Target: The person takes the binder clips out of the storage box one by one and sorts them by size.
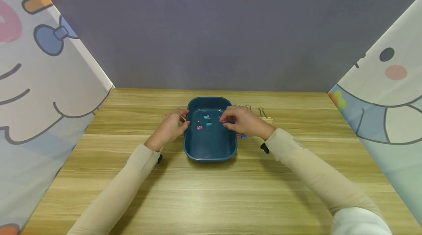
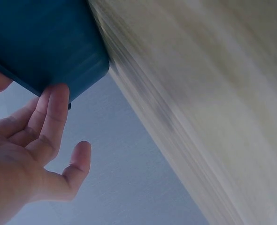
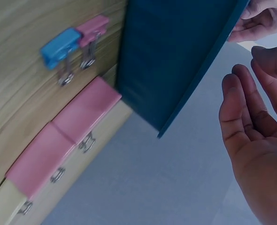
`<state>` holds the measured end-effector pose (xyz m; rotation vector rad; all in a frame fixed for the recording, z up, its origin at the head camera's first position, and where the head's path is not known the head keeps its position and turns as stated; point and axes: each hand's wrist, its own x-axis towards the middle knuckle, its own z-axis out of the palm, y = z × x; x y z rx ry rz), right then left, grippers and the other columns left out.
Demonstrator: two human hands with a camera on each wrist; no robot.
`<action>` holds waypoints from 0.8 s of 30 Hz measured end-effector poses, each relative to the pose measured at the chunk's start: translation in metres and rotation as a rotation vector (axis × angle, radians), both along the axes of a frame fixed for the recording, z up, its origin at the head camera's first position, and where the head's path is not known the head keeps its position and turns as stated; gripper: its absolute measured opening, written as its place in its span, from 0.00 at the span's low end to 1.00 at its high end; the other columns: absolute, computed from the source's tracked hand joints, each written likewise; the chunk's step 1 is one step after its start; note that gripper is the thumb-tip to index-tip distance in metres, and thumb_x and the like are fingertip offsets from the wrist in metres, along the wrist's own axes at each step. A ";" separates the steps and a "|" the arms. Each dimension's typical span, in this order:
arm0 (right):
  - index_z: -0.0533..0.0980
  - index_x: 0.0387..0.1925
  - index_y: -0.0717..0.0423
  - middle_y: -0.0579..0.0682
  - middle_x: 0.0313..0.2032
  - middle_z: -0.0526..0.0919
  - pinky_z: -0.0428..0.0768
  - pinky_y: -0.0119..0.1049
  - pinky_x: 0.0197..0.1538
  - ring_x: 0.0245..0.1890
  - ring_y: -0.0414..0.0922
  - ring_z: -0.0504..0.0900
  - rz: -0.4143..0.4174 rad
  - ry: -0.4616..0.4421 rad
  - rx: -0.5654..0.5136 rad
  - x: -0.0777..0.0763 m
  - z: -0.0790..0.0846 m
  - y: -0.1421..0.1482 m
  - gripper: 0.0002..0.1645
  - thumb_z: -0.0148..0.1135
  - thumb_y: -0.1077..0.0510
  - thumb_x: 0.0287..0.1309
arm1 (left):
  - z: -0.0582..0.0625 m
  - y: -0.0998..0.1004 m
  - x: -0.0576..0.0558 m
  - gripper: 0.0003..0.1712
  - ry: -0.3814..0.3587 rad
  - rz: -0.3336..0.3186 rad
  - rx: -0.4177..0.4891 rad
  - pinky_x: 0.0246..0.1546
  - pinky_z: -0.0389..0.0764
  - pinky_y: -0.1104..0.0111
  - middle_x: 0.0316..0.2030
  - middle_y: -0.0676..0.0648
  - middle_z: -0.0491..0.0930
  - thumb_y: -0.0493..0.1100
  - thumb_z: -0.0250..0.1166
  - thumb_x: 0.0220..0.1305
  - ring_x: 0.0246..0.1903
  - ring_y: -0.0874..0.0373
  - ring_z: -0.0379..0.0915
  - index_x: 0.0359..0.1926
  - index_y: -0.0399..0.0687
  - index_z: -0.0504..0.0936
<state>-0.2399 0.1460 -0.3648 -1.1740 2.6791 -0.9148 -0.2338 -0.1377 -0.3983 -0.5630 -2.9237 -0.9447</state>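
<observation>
Head view: turquoise and pink binder clips [image 1: 209,124] lie in the blue tray [image 1: 211,149] between the left hand [image 1: 171,125], at one side, and right hand [image 1: 246,120], over the other. Left wrist view: extended, unclenched fingers [image 2: 56,112] touch the tray. Right wrist view: fingers bent; I cannot tell whether they pinch anything.

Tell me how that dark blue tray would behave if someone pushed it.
The dark blue tray would probably slide rather than tip, since it sits on a broad base. Its straight, smooth walls suggest stiff plastic. The small binder clips inside seem loose, so they might skid about.
</observation>
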 end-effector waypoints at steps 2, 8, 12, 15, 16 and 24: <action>0.81 0.38 0.49 0.42 0.36 0.78 0.75 0.33 0.32 0.27 0.43 0.75 -0.006 0.020 0.012 -0.001 0.000 -0.006 0.07 0.65 0.62 0.57 | -0.001 -0.001 0.000 0.24 -0.002 0.002 -0.001 0.42 0.57 0.53 0.44 0.42 0.76 0.37 0.62 0.63 0.41 0.52 0.76 0.59 0.33 0.72; 0.81 0.39 0.51 0.49 0.37 0.79 0.75 0.34 0.36 0.31 0.39 0.74 -0.018 0.006 0.014 -0.006 0.000 -0.020 0.08 0.65 0.61 0.57 | -0.002 -0.001 0.000 0.25 0.000 0.011 -0.003 0.42 0.58 0.54 0.43 0.44 0.76 0.38 0.62 0.62 0.40 0.52 0.76 0.59 0.34 0.72; 0.81 0.40 0.54 0.49 0.38 0.79 0.75 0.34 0.37 0.33 0.39 0.75 -0.013 -0.009 0.014 -0.010 -0.002 -0.025 0.08 0.64 0.61 0.57 | -0.001 -0.001 0.000 0.25 0.002 0.012 -0.002 0.43 0.58 0.54 0.44 0.43 0.76 0.38 0.63 0.62 0.40 0.53 0.76 0.59 0.34 0.72; 0.81 0.41 0.57 0.49 0.38 0.79 0.76 0.35 0.38 0.36 0.41 0.76 -0.002 -0.023 0.018 -0.013 -0.004 -0.028 0.09 0.64 0.61 0.57 | -0.001 -0.001 0.000 0.25 0.002 0.014 -0.003 0.43 0.59 0.54 0.44 0.42 0.76 0.38 0.63 0.62 0.40 0.53 0.76 0.59 0.34 0.72; 0.81 0.41 0.57 0.49 0.39 0.79 0.76 0.35 0.39 0.36 0.42 0.76 -0.002 -0.028 0.021 -0.014 -0.006 -0.029 0.09 0.64 0.62 0.57 | -0.001 0.000 0.000 0.25 0.002 0.013 -0.003 0.43 0.59 0.54 0.44 0.42 0.76 0.38 0.63 0.62 0.40 0.53 0.76 0.59 0.34 0.72; 0.81 0.39 0.56 0.48 0.38 0.80 0.76 0.37 0.42 0.39 0.44 0.78 -0.017 -0.027 0.094 -0.022 -0.012 -0.040 0.09 0.66 0.63 0.54 | 0.000 0.000 0.000 0.25 -0.006 0.009 -0.006 0.43 0.59 0.54 0.45 0.42 0.76 0.39 0.62 0.62 0.40 0.53 0.76 0.59 0.34 0.72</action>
